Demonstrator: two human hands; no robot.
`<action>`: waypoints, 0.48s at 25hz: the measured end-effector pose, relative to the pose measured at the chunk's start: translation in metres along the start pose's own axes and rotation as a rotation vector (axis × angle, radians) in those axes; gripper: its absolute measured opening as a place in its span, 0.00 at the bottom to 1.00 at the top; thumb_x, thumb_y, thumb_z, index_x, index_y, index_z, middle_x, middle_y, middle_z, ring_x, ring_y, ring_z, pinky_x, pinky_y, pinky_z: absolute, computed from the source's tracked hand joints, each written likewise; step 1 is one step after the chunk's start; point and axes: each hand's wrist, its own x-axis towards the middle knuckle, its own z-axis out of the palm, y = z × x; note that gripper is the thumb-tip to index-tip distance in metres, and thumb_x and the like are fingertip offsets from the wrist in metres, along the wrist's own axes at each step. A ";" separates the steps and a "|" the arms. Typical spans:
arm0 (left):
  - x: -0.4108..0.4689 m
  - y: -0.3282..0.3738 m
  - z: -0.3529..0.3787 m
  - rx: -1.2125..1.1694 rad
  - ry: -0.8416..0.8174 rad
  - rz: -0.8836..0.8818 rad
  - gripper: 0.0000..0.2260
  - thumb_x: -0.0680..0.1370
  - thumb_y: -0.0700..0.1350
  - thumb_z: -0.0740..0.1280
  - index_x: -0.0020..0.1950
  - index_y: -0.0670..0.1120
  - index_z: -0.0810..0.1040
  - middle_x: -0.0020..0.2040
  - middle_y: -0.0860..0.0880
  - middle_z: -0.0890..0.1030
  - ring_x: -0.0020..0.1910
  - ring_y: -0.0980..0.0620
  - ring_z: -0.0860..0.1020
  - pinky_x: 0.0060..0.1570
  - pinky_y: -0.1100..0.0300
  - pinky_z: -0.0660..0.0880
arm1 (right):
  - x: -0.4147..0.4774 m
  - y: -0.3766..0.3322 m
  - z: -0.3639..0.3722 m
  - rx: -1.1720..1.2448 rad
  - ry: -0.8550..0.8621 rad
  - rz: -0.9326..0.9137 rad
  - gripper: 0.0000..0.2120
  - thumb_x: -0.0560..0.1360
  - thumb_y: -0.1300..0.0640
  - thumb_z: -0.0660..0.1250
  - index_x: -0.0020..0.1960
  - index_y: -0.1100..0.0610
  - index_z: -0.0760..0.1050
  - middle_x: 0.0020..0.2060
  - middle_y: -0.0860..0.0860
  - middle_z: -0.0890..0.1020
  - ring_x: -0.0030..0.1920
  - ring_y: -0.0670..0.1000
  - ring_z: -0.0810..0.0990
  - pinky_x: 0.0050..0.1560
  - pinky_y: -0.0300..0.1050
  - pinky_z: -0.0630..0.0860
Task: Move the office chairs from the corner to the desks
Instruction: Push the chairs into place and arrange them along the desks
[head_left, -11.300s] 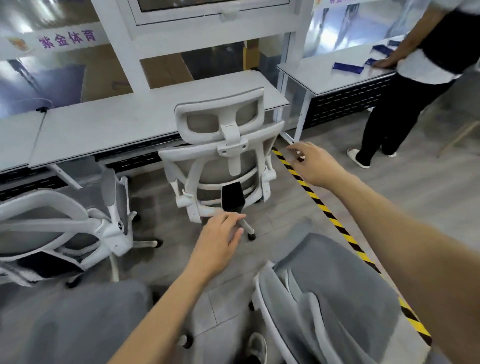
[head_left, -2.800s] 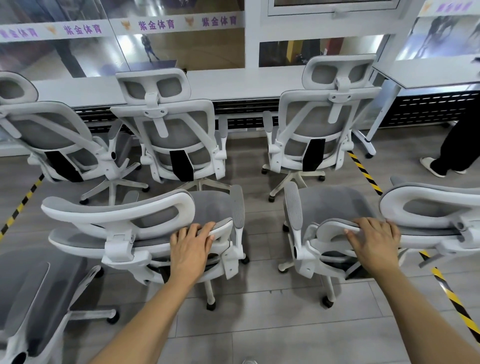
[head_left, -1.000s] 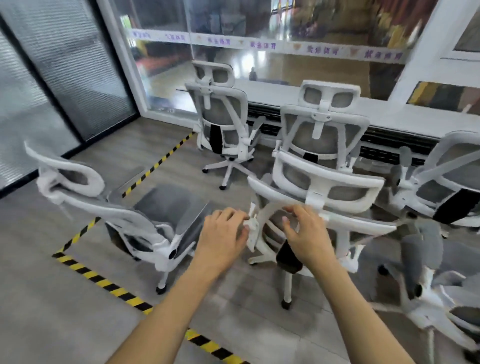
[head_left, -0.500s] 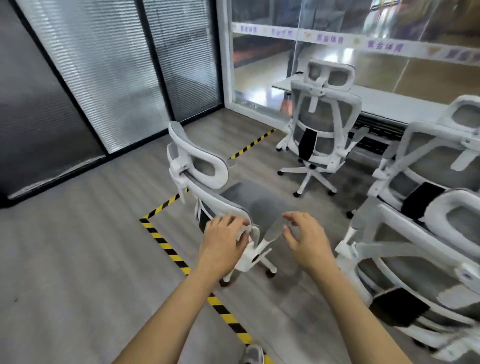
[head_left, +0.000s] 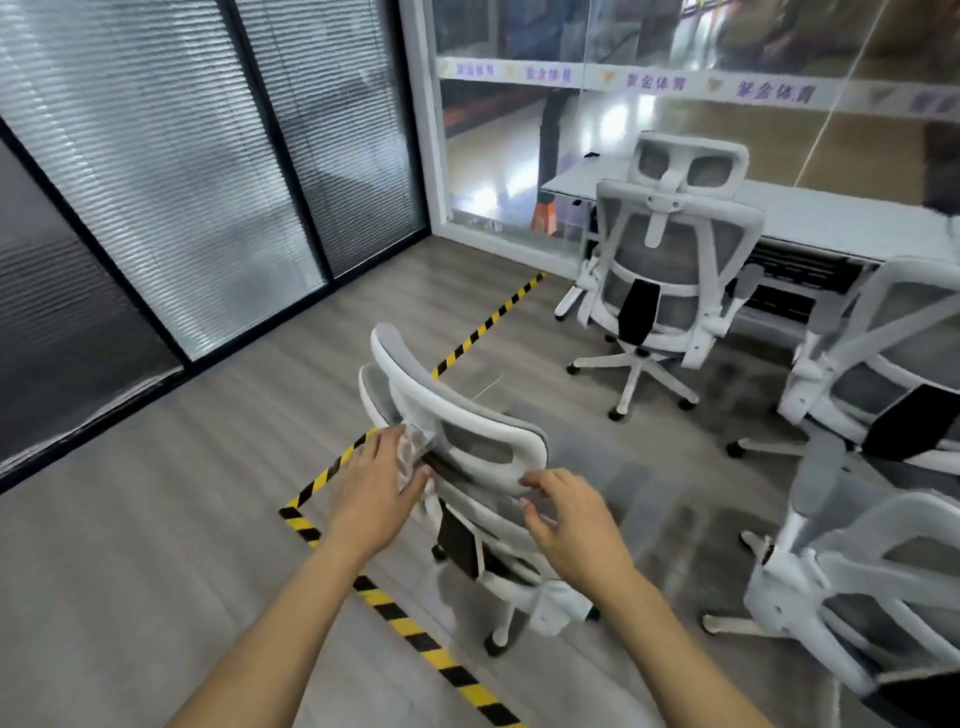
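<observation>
A white office chair (head_left: 467, 441) with grey mesh stands just in front of me, its headrest and back turned toward me. My left hand (head_left: 376, 486) lies on the left side of its back frame, fingers curled at the edge. My right hand (head_left: 569, 519) hovers by the right side below the headrest, fingers spread; whether it touches is unclear. The white desk (head_left: 810, 213) runs along the glass wall at the upper right, with another white chair (head_left: 670, 260) in front of it.
Two more white chairs stand at the right, one (head_left: 893, 364) near the desk and one (head_left: 857, 587) close by me. Yellow-black floor tape (head_left: 410, 631) marks a corner under the chair. Dark blinds (head_left: 156, 182) cover the left wall.
The view has swung left and the near chair has turned its back toward me. My left hand shifted from its armrest area onto the back frame; my right hand came closer to it.
</observation>
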 end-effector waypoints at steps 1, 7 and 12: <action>0.017 -0.016 -0.001 0.007 -0.034 0.019 0.30 0.77 0.65 0.59 0.74 0.51 0.63 0.71 0.50 0.70 0.67 0.46 0.70 0.65 0.47 0.71 | 0.007 -0.005 0.010 -0.015 0.015 0.021 0.13 0.78 0.45 0.63 0.60 0.47 0.77 0.52 0.43 0.80 0.53 0.49 0.77 0.57 0.47 0.74; 0.092 -0.086 -0.005 0.057 -0.309 0.377 0.34 0.74 0.74 0.56 0.68 0.50 0.73 0.70 0.50 0.71 0.72 0.49 0.64 0.70 0.56 0.59 | 0.017 -0.048 0.086 -0.128 0.256 0.291 0.18 0.75 0.36 0.61 0.56 0.45 0.78 0.50 0.43 0.78 0.50 0.50 0.77 0.52 0.48 0.75; 0.127 -0.121 -0.017 0.057 -0.359 0.512 0.34 0.69 0.78 0.59 0.66 0.58 0.71 0.66 0.57 0.69 0.68 0.51 0.65 0.70 0.54 0.63 | 0.008 -0.072 0.138 -0.351 0.480 0.483 0.17 0.75 0.38 0.62 0.54 0.47 0.79 0.49 0.47 0.78 0.51 0.55 0.77 0.64 0.53 0.68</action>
